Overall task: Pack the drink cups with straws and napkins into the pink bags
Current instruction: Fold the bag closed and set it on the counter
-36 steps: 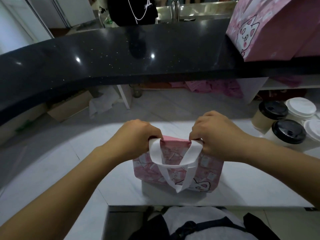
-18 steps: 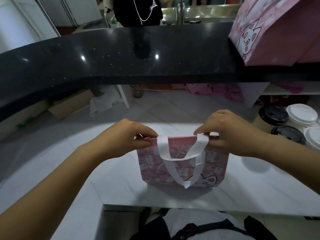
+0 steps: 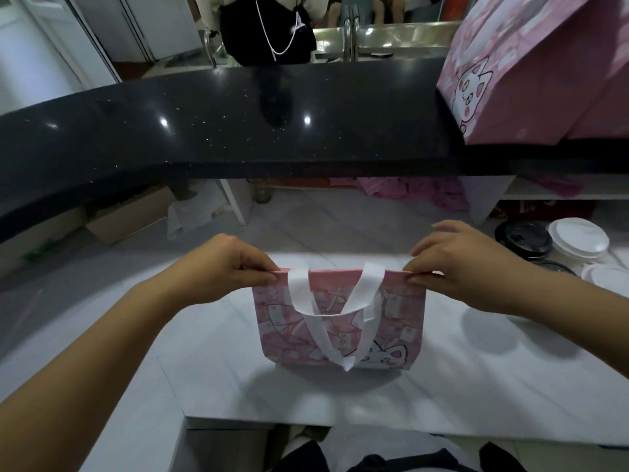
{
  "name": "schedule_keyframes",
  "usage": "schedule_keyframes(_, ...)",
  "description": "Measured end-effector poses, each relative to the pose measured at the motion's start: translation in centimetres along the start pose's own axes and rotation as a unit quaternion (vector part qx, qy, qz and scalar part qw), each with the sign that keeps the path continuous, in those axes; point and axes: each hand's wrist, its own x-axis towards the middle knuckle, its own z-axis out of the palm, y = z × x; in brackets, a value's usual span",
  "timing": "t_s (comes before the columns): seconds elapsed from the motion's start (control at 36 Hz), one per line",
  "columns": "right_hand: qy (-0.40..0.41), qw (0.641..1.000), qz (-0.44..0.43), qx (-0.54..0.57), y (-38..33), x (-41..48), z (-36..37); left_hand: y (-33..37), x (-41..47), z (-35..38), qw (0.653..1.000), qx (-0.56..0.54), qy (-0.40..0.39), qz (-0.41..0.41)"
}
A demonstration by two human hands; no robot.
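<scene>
Pink bag (image 3: 401,321) stands upright near the middle of the white table (image 3: 218,362), printed side toward us, with a cartoon cat at its lower right corner. We cannot see what is inside it.

Both hands are on the bag and set apart from each other, one at each top corner. Left hand (image 3: 224,270) pinches the top left corner between thumb and curled fingers. Right hand (image 3: 463,267) pinches the top right corner the same way, its outer fingers lifted clear. The top edge runs in a straight, flat line between the two grips, and the mouth looks pressed closed.

White handles (image 3: 318,330) hang down over the front face. One makes a short loop near the top and the other drops almost to the bottom edge.

Right of the bag, near the table's far edge, sit a cup with a black lid (image 3: 522,235) and a white lid (image 3: 578,236) just beside it. The right forearm partly covers more lids.

Beyond the white table is a raised black table (image 3: 204,124), glossy and speckled. A large pink bag (image 3: 531,83) with the same cat print rests on its right end.

Under the black table we note a cardboard box (image 3: 126,216) on the floor. Behind it stands a person in a dark top (image 3: 269,25).
</scene>
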Motion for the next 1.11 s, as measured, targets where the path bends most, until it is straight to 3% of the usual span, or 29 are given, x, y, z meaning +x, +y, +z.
schedule_keyframes(0.31, -0.011, 0.993, 0.045, 0.110, 2.1, -1.4, 0.3, 0.4, -1.1, -0.7, 0.999, 0.021, -0.011, -0.028)
schedule_keyframes(0.44, 0.024, 0.991, 0.004, 0.131, 1.6, -1.7, 1.1, 1.1, -0.3, -0.1, 0.995, 0.035, 0.086, -0.045)
schedule_keyframes(0.58, 0.095, 0.977, -0.034, 0.189, -0.1, -2.1, 2.6, 2.3, 1.0, 1.5, 0.976, -0.027, 0.204, -0.065)
schedule_keyframes(0.75, 0.054, 0.944, -0.028, 0.324, -2.5, -2.9, 5.8, 1.8, 2.1, 4.3, 0.927, -0.143, 0.327, -0.112)
schedule_keyframes(0.86, 0.051, 0.913, 0.023, 0.405, -2.7, -3.8, 9.3, 1.4, 0.6, 8.2, 0.844, -0.256, 0.436, -0.180)
schedule_keyframes(0.94, 0.058, 0.898, 0.068, 0.430, -2.7, -4.7, 11.6, 1.6, -2.0, 12.1, 0.790, -0.327, 0.471, -0.218)
schedule_keyframes(1.03, 0.074, 0.878, 0.114, 0.459, -3.1, -5.1, 13.1, 2.8, -4.9, 16.3, 0.781, -0.368, 0.450, -0.227)
schedule_keyframes(1.11, 0.078, 0.853, 0.142, 0.496, -3.7, -5.2, 14.0, 4.2, -7.2, 19.3, 0.806, -0.373, 0.399, -0.227)
